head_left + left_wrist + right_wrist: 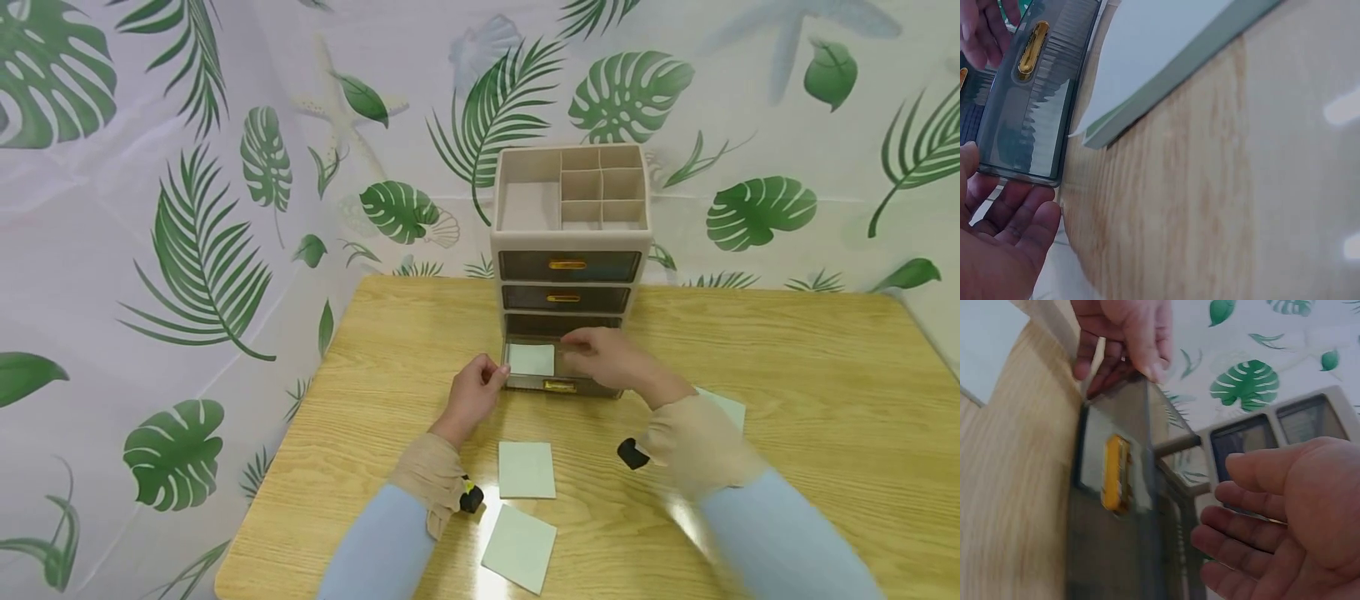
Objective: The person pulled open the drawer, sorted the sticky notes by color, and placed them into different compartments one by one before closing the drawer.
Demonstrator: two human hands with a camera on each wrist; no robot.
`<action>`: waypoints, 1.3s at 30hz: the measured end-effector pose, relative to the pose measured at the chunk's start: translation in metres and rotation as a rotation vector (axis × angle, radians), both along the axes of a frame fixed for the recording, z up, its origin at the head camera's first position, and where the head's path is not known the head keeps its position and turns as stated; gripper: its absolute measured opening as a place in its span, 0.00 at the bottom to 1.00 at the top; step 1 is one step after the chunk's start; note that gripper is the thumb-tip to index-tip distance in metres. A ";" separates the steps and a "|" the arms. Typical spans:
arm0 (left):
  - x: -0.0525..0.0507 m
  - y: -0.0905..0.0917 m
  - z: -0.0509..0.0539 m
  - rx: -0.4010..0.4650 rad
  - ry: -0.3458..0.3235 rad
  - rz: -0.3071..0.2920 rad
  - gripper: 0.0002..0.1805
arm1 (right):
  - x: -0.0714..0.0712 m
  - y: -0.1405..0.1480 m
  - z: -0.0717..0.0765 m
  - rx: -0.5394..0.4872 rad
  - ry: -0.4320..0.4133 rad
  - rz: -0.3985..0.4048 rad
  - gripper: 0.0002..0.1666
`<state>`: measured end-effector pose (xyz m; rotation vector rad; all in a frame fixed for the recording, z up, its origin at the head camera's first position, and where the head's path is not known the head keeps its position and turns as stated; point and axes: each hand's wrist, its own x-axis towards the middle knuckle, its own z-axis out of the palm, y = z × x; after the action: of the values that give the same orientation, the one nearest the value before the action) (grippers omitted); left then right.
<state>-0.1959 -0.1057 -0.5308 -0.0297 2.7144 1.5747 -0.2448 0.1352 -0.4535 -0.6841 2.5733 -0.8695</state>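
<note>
A beige desktop drawer cabinet [572, 241] stands at the back of the table, its lowest drawer [527, 383] pulled out. Inside that drawer, on the left, lies a pale green square paper pad [532, 360]. My left hand [476, 389] grips the drawer's front left corner, thumb on the top edge, as the right wrist view also shows. Over the drawer's right half hovers my right hand [611, 360], its fingers loosely bent and holding nothing. In the right wrist view this hand [1285, 512] is beside the smoky drawer front with its gold handle [1116, 474].
Two more pale green pads, one nearer the drawer [527, 470] and one closer to me [519, 548], lie on the wooden table [825, 433]. Another pad [726, 408] is partly covered by my right forearm. The cabinet's top has open compartments [581, 185]. Leaf-patterned cloth hangs behind.
</note>
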 end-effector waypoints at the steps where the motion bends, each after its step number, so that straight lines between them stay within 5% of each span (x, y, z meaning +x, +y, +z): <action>1: 0.000 0.000 0.000 0.003 -0.001 0.001 0.15 | 0.001 0.006 0.003 -0.009 0.005 0.009 0.27; 12: 0.003 0.002 0.003 0.034 -0.022 -0.022 0.16 | 0.023 0.091 0.026 0.033 0.103 -0.049 0.27; 24: 0.002 0.003 0.002 -0.015 0.031 -0.015 0.15 | 0.037 0.176 -0.011 0.172 0.055 -0.186 0.40; 39: 0.001 0.001 -0.001 -0.033 0.069 0.020 0.15 | 0.044 0.189 -0.036 0.208 0.026 -0.239 0.46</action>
<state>-0.1947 -0.1047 -0.5323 -0.0031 2.8004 1.5650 -0.2009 0.3237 -0.4895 -0.3358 2.7567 -0.6501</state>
